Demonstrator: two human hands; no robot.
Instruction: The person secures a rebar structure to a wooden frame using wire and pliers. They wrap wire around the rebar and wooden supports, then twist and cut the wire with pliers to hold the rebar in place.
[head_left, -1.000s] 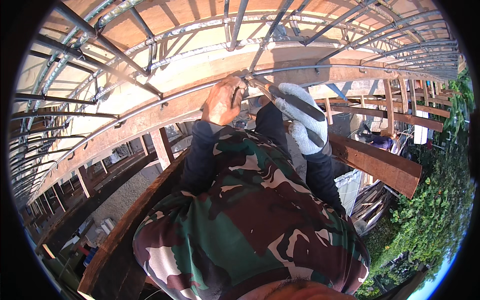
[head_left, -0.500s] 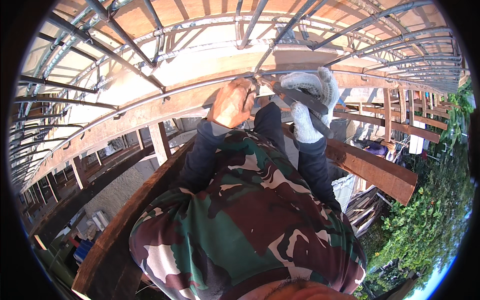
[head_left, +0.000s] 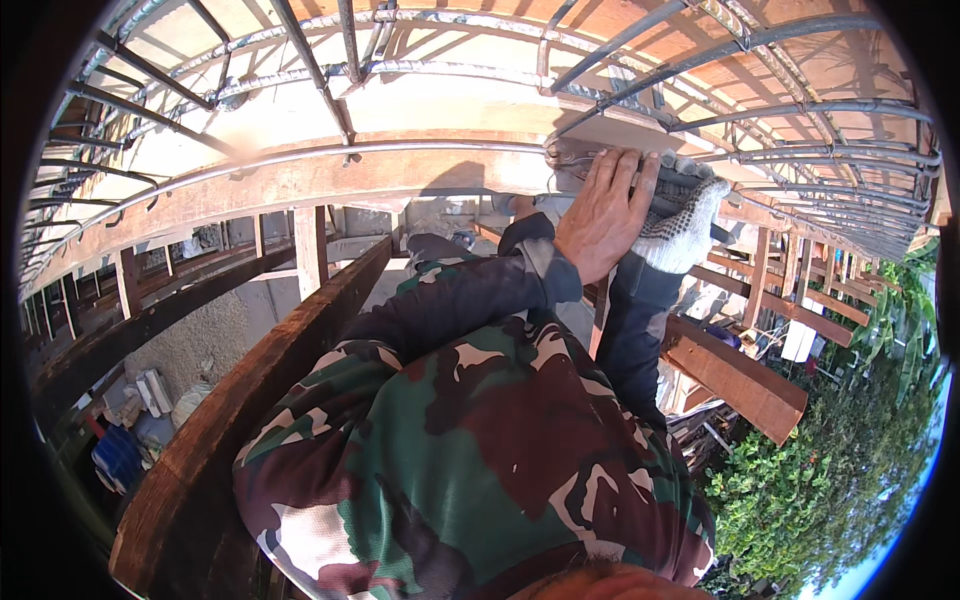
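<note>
My right hand, in a white knitted glove with grey on it, is closed around the dark handles of pincers. Bare and with its fingers stretched out, my left hand lies across the tool beside the gloved fingers. Its palm side is hidden. The pincers' jaw end is mostly covered by my left hand, close to a bar crossing where a stirrup bar meets the long thin steel bar. I cannot make out any tie wire there. Both forearms wear dark sleeves.
Rows of steel reinforcing bars rise before a sunlit plywood panel. A wooden plank runs under them. Thick timber beams stand at my left and right. A lower level shows between them; green plants grow at right.
Both hands have shifted right along the bar. My left hand has left its closed grip at the bar and now lies flat over the pincers. The pincers have swung closer to the bar.
</note>
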